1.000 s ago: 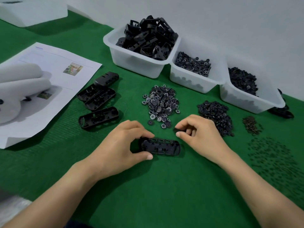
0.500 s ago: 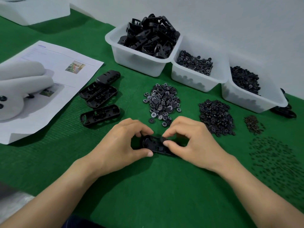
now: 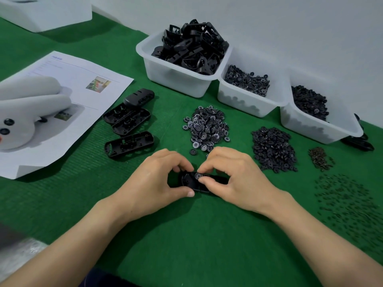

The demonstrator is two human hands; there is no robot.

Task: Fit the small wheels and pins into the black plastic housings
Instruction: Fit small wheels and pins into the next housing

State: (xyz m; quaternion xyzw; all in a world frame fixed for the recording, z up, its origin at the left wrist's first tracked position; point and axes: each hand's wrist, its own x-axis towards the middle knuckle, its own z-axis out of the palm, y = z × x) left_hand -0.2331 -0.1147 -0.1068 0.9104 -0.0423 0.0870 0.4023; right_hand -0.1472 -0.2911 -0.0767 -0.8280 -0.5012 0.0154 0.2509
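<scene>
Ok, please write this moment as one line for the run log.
stage: wheel fitting | left hand: grips black housing on green mat | right hand: pinches small wheel at housing | wheel pile: behind hands

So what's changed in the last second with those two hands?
The right hand moved left over the black housing and now pinches a small wheel inside it. The left hand still grips that housing; the wheel pile and spare housings stayed put.
</scene>
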